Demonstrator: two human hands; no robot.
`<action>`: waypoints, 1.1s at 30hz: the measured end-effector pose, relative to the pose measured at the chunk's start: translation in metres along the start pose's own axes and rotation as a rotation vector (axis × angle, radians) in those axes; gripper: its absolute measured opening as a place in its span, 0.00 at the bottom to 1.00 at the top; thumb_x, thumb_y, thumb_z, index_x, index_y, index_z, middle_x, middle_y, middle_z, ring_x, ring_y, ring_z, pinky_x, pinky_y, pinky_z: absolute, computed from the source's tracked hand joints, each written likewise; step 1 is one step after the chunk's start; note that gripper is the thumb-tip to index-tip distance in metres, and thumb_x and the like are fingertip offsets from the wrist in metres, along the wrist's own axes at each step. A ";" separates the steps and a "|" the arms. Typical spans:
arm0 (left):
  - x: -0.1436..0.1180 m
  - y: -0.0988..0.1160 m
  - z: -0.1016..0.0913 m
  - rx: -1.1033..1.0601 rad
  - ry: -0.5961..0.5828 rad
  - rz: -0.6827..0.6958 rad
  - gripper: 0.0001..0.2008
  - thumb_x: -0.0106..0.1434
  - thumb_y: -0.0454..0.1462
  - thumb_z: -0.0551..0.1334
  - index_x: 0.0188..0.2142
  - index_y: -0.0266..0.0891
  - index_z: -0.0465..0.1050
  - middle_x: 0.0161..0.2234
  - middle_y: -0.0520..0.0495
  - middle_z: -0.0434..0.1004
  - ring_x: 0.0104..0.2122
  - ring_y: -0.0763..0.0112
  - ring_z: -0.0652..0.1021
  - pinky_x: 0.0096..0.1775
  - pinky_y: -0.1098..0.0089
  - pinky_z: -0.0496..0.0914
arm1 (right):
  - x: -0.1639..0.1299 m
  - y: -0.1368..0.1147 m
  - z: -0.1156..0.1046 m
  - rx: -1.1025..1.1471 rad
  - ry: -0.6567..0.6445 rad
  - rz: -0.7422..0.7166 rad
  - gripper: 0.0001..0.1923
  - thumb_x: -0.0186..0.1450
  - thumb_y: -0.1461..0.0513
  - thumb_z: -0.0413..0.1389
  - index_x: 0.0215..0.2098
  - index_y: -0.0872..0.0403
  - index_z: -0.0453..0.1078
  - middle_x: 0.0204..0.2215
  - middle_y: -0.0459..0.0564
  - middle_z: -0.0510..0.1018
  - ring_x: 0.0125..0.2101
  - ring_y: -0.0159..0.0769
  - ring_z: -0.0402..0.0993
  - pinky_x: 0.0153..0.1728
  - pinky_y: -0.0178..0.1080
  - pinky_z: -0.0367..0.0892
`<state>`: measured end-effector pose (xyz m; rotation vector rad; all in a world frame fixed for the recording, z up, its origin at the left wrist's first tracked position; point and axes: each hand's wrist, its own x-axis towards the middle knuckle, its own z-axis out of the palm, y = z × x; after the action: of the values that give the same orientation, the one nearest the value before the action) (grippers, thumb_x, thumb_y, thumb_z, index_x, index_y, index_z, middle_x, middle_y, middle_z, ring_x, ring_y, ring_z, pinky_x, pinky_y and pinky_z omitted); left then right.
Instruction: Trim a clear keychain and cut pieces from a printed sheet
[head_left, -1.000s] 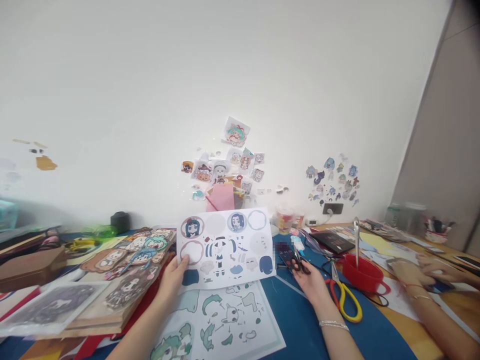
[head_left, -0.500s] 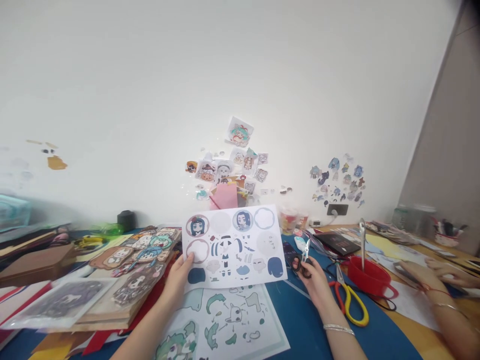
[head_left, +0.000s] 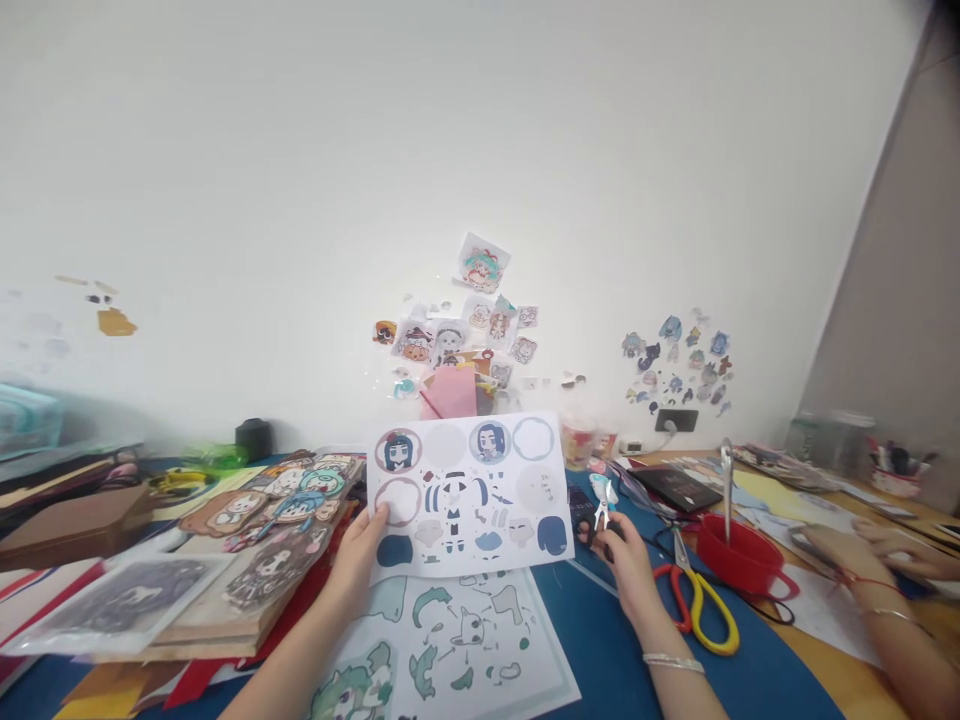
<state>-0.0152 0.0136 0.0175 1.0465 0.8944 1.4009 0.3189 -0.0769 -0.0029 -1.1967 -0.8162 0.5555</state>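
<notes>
Here the left hand (head_left: 358, 557) grips the lower left corner of a printed sticker sheet (head_left: 469, 497), thumb on its face, keeping the sheet raised and tilted toward the camera above the table (head_left: 630, 660). The right hand (head_left: 626, 565) is closed around the black handles of small scissors (head_left: 600, 512), blades pointing up, just beside the sheet's right edge. A second printed sheet (head_left: 457, 635) lies flat beneath the raised one. Yellow-handled scissors (head_left: 697, 600) lie to the right of the right hand, near a red bowl (head_left: 739, 560). Another person's hands (head_left: 862, 550) rest at the far right. Character cut-outs (head_left: 277, 510) lie left
</notes>
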 end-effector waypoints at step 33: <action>-0.001 0.004 0.002 0.040 0.048 -0.017 0.19 0.50 0.48 0.62 0.38 0.41 0.70 0.38 0.45 0.77 0.38 0.62 0.76 0.37 0.68 0.70 | -0.003 0.009 -0.001 -0.822 0.134 -0.371 0.10 0.55 0.61 0.46 0.34 0.52 0.64 0.27 0.51 0.76 0.28 0.43 0.72 0.27 0.37 0.62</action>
<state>-0.0149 0.0121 0.0216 1.0372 0.9678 1.4036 0.3179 -0.0770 -0.0124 -1.7419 -1.1648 -0.2034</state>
